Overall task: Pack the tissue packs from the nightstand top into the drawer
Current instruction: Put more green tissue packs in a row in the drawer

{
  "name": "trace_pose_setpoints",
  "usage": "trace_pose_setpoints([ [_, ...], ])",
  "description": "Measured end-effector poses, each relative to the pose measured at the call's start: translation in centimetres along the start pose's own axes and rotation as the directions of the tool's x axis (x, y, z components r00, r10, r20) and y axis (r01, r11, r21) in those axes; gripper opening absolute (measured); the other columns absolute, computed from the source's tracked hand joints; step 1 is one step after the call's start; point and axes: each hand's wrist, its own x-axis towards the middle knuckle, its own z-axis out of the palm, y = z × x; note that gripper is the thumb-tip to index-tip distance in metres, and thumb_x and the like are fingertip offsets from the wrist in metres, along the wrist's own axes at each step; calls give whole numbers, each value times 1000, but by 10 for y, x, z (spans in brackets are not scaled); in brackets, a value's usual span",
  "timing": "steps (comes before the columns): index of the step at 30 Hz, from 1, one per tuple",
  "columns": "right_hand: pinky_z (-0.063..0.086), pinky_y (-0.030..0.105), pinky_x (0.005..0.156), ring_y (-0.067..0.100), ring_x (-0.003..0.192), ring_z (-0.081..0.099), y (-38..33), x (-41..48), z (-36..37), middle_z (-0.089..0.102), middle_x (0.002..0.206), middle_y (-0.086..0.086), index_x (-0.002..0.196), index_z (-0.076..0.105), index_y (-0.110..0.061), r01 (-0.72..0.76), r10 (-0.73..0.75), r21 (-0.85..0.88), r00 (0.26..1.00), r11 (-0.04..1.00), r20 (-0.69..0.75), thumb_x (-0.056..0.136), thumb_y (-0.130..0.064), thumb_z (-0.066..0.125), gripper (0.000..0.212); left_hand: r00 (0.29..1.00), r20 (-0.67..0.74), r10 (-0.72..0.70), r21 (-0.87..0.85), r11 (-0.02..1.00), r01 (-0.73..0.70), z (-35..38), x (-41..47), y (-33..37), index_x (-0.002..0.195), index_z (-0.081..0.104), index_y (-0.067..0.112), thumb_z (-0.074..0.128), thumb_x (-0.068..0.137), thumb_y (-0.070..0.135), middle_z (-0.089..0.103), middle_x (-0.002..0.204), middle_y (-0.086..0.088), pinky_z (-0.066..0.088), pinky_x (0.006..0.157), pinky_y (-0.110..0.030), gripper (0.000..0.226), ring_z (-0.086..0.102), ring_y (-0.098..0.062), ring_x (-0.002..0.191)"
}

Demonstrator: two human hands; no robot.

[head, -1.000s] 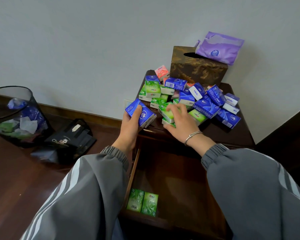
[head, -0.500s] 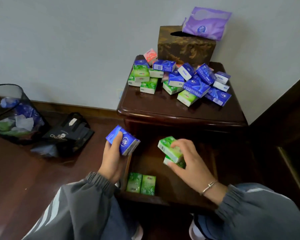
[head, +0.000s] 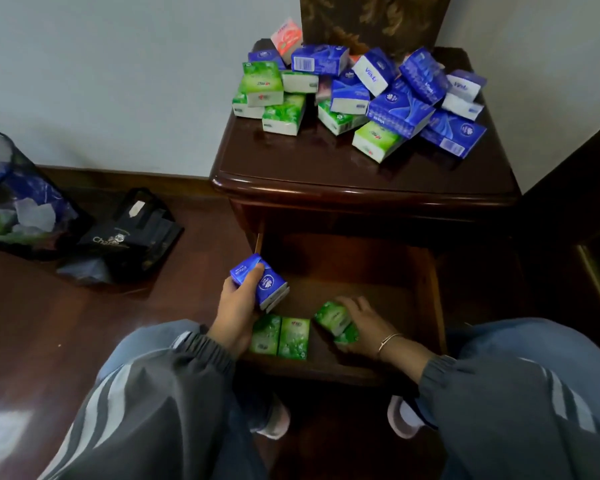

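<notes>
Both my hands are down in the open drawer (head: 430,306).
My left hand (head: 236,310) grips a glossy blue pack (head: 260,285); my right hand (head: 361,327) clasps two green packs (head: 333,318).

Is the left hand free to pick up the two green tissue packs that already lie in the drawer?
Probably not right away. The left hand is beside the two green tissue packs, with nothing between them, but its fingers are closed on a blue tissue pack, which it must set down first.
</notes>
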Motion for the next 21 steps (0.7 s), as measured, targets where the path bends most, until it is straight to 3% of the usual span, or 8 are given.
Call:
trace_pose_setpoints([
  [3,36,31,105,34,132,38,9,3,-12,23,147,16,148,15,-20,-85,88,-41,993,996,84,64,-23,84,108,1000,6,2,-19,1000,-1,-5,5,7,130,51,6,65,90,29,70,109,-16,53,92,-49,48,68,-34,99],
  [6,38,32,105,34,132,38,15,1,-31,28,145,18,147,15,-19,-164,179,-118,976,979,126,59,-27,87,113,1000,16,9,-18,1000,-9,-9,7,17,127,53,7,63,91,29,72,89,-7,58,67,-35,44,71,-19,74],
  [8,39,33,105,32,132,39,16,2,-39,31,145,16,147,18,-19,-194,209,-138,973,971,99,60,-29,86,111,1000,17,1,-11,1000,-1,-8,6,22,128,52,8,62,91,29,71,88,-6,56,55,-28,43,70,-16,69],
  [13,34,32,106,28,133,34,-2,5,-21,37,142,10,140,34,-20,-78,79,-88,997,993,16,64,-42,81,93,1000,21,-19,2,1000,19,-2,2,29,132,49,7,62,92,30,69,100,-11,55,61,-30,48,68,-19,76],
  [16,38,33,99,27,126,37,-7,5,-2,40,133,6,135,40,-24,-84,76,-114,994,990,-72,64,-59,74,86,999,23,-22,14,1000,22,0,-2,31,132,49,7,61,92,30,70,97,-10,55,56,-28,48,69,-18,73],
  [19,37,34,102,30,128,39,-1,6,0,38,137,9,138,40,-24,-194,194,-26,981,981,25,70,-71,61,85,999,24,-36,15,999,36,0,-6,33,130,50,9,61,92,30,71,91,-8,55,51,-25,45,70,-14,65],
  [21,36,36,106,32,130,37,6,10,-9,37,141,10,140,39,-23,-207,211,-52,975,977,64,83,-61,54,70,999,19,-44,21,999,43,0,-8,34,130,50,9,61,92,29,71,89,-7,54,48,-24,44,69,-14,63],
])
